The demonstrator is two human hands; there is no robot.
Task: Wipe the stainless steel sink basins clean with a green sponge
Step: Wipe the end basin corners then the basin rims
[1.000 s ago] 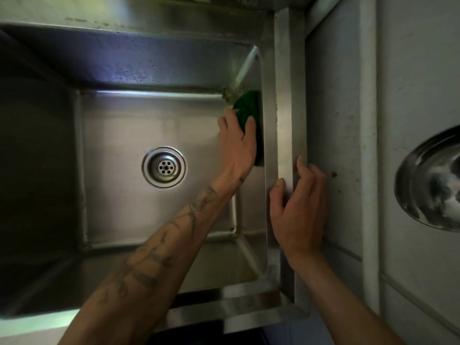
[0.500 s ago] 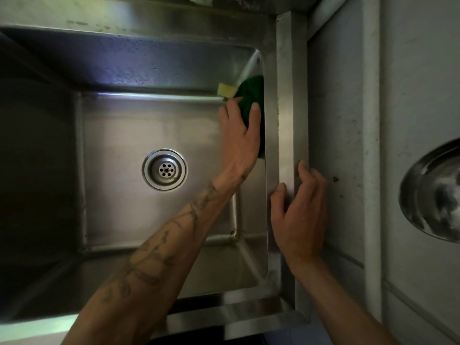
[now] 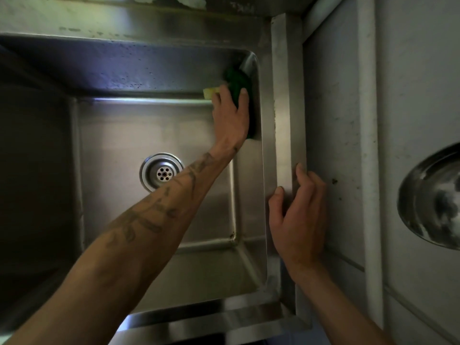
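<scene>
A deep stainless steel sink basin (image 3: 154, 78) fills the left and middle of the head view, with a round drain (image 3: 162, 173) in its floor. My left hand (image 3: 231, 120) presses a green sponge (image 3: 238, 82) with a yellow side against the basin's right wall, near the far right corner. Its fingers lie over the sponge and hide most of it. My right hand (image 3: 297, 217) rests on the raised steel rim (image 3: 285, 100) to the right of the basin, fingers loosely bent over its edge, holding nothing.
A pale counter surface (image 3: 333, 120) runs to the right of the rim. A shiny metal bowl (image 3: 433, 202) sits at the right edge of view. The wall strip behind the sink (image 3: 124, 18) is stained and peeling.
My left hand has slid the sponge farther up the right wall toward the far corner. My right hand stays on the rim.
</scene>
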